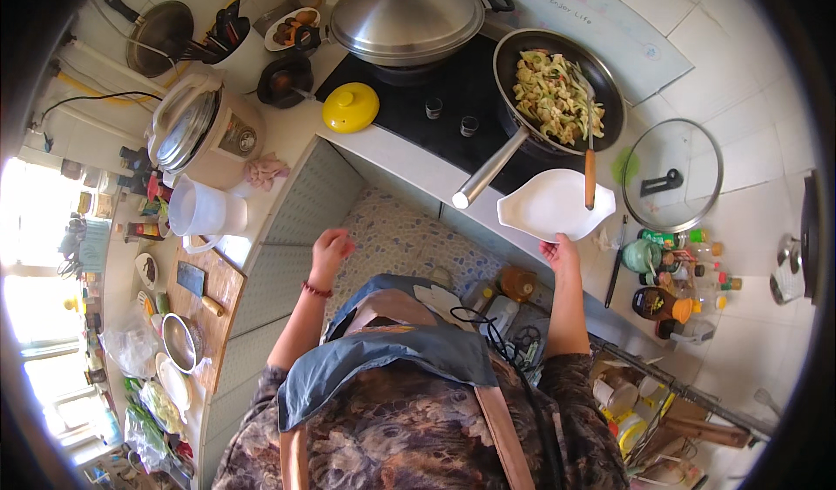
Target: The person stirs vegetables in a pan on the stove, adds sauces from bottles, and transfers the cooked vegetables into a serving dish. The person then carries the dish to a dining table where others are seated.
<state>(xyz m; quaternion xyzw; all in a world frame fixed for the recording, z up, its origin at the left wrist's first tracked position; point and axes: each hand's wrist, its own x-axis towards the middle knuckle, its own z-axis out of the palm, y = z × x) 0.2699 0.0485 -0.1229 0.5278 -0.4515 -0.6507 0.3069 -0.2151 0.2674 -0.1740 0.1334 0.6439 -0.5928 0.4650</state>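
My right hand [560, 253] pinches the near edge of a white two-handled dish [545, 206] in front of the stove. The dish is empty inside, and the wooden handle of a spatula [590, 179] passes over its right side. That spatula rests in a frying pan [506, 65] of chopped, cooked vegetables [552, 101]. The pan's metal handle [490, 170] points toward me, just left of the dish. Over the floor, my left hand [332, 251] hangs with curled fingers and nothing visible in it.
A lidded wok [408, 23] and the pan stand on the black cooktop [428, 134]. A yellow lid [351, 107] sits at its left corner. Leftward are a pressure cooker [222, 130], a plastic jug [202, 209] and a cleaver [191, 279] on a cutting board [222, 333]. Bottles [659, 304] and a glass lid [673, 157] stand right.
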